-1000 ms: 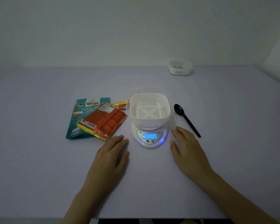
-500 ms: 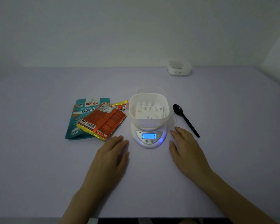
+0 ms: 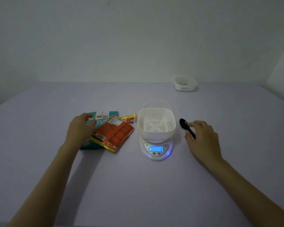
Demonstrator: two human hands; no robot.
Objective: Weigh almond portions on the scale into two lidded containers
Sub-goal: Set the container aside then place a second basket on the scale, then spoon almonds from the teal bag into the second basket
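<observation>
A white digital scale [image 3: 156, 151] with a lit blue display stands mid-table and carries a white slotted container [image 3: 141, 123], which holds nothing. A clear lid or tub [image 3: 156, 104] sits just behind it. A teal almond pouch [image 3: 109, 115] lies to the left under an orange pouch [image 3: 116, 132]. My left hand [image 3: 81, 128] hovers over the teal pouch's left side with fingers loosely curved, touching it at most. My right hand [image 3: 202, 136] pinches the handle of the black spoon [image 3: 183, 123], which lies on the table right of the scale.
A second white container [image 3: 184, 85] stands at the table's far edge, back right. A small yellow-orange packet [image 3: 129, 117] pokes out between the pouches and the scale. The lilac table [image 3: 138, 185] ends at a plain wall.
Both hands left their flat rest near the scale. The left one moved up-left onto the pouches, and the right one moved right and took the spoon's handle.
</observation>
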